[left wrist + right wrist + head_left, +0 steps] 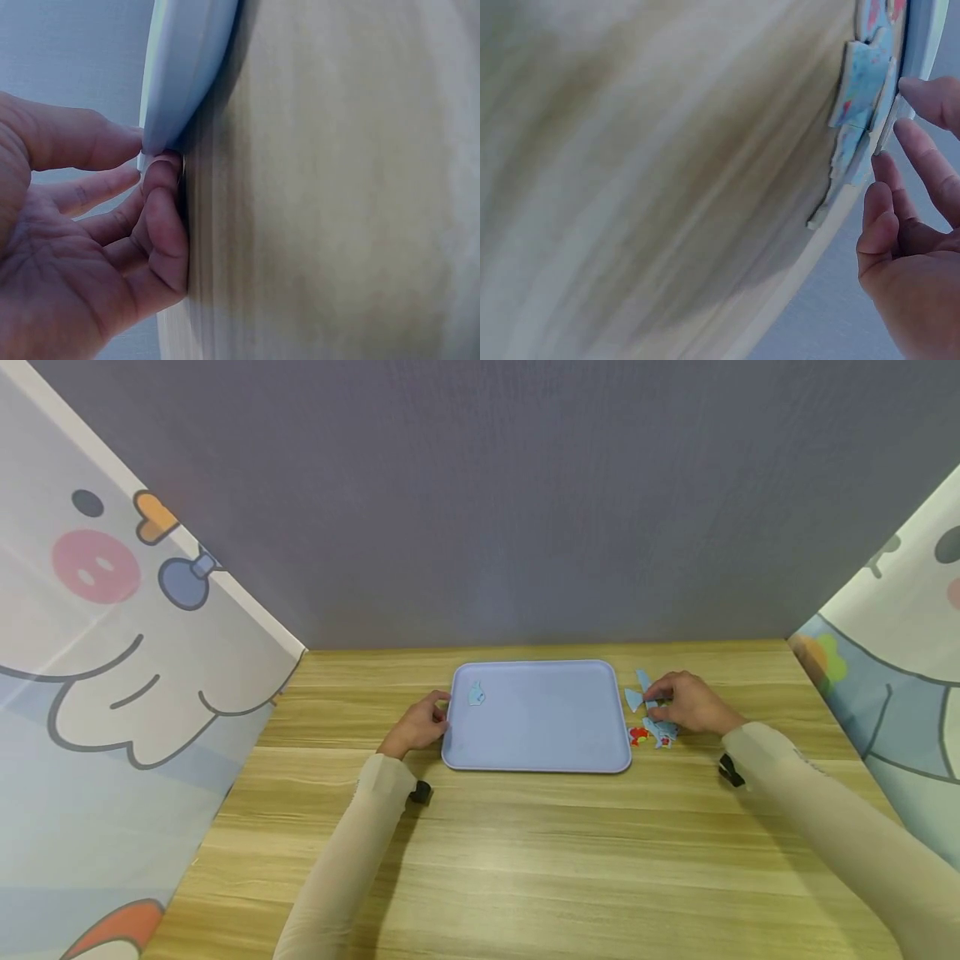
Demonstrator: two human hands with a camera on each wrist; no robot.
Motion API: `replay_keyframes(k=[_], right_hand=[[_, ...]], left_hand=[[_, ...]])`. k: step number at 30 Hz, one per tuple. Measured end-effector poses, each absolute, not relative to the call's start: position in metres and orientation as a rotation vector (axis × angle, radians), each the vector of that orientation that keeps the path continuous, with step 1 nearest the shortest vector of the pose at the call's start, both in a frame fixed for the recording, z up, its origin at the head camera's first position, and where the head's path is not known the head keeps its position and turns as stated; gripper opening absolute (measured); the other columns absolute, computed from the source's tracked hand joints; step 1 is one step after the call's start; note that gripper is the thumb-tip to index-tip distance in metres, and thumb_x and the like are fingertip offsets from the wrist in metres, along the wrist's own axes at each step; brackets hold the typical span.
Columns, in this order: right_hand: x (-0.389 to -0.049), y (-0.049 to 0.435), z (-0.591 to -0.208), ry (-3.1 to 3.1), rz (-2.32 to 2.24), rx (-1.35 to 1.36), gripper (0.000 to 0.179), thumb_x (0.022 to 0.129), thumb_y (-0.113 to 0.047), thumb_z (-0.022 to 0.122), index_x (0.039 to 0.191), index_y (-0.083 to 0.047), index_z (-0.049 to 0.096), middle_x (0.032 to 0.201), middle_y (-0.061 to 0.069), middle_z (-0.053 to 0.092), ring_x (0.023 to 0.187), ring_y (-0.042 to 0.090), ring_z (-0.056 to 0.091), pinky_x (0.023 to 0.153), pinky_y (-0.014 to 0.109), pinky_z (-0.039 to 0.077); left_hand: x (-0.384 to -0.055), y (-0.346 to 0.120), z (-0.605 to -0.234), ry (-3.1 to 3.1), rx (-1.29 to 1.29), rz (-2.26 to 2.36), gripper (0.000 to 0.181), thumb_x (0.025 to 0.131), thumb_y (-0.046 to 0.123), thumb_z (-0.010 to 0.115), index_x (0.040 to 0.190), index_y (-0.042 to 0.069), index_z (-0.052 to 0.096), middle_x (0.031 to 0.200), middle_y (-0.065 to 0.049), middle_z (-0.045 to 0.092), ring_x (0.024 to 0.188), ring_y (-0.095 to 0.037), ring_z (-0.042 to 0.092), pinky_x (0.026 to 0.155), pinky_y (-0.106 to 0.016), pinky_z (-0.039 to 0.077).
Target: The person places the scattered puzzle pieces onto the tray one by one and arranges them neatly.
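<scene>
A plain grey wall (pixel 525 510) rises behind your wood-grain table (pixel 570 860), with cartoon-printed panels (pixel 97 693) at both sides. In the head view, a pale blue tray (pixel 537 727) lies flat ahead of you, one light-blue piece (pixel 477 695) inside it toward the left. Your left hand (pixel 418 727) is at the tray's left edge; your right hand (pixel 693 703) is over the flat loose pieces (pixel 662 732) just beyond the right edge, with a red piece (pixel 639 736) among them, beside the rim. In the left wrist view, your thumb meets the top of the rim and your curled fingers sit against its lower side, pinching it. In the right wrist view, your thumb and first fingers are slightly parted at a piece's edge; you cannot tell whether they grip it.
</scene>
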State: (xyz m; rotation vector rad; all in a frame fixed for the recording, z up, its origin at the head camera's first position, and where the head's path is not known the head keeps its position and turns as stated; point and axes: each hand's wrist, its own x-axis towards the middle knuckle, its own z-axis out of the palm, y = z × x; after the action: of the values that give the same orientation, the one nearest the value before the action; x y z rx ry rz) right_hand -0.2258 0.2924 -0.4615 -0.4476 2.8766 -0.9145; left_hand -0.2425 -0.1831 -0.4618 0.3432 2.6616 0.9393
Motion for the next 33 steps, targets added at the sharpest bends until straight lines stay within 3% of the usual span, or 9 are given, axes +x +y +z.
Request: replay_keyframes(k=[6,13,33], right_hand=[[-0.228,0.286,-0.453,2.885,-0.95,-0.457,0.023,0.076,-0.009,0.078,0.095,-0.001,0.069,0.097,0.014,0.065,0.085,0.028,0.056,0.071,0.039,0.045],[-0.231,0.276,-0.444,2.914,-0.97,-0.53,0.022,0.078,-0.013,0.077,0.096,-0.003,0.07,0.107,0.016,0.064,0.097,0.033,0.053,0.079,0.045,0.042],[-0.24,0.236,-0.428,2.913,-1.024,-0.673,0.023,0.077,-0.008,0.077,0.097,0.0,0.071,0.109,0.016,0.063,0.102,0.035,0.053,0.087,0.048,0.041]], left_hand=[[-0.242,-0.183,-0.461,2.664,0.344,0.938,0.051,0.088,0.004,0.059,0.136,0.005,0.041,0.095,-0.013,0.059,0.081,-0.024,0.057,0.07,-0.035,0.049],[-0.241,-0.183,-0.46,2.669,0.34,0.936,0.051,0.088,0.004,0.06,0.136,0.005,0.042,0.095,-0.013,0.059,0.08,-0.024,0.057,0.07,-0.035,0.048],[-0.242,-0.185,-0.463,2.675,0.36,0.947,0.05,0.088,0.005,0.06,0.134,0.005,0.043,0.094,-0.013,0.06,0.081,-0.024,0.057,0.07,-0.035,0.049]])
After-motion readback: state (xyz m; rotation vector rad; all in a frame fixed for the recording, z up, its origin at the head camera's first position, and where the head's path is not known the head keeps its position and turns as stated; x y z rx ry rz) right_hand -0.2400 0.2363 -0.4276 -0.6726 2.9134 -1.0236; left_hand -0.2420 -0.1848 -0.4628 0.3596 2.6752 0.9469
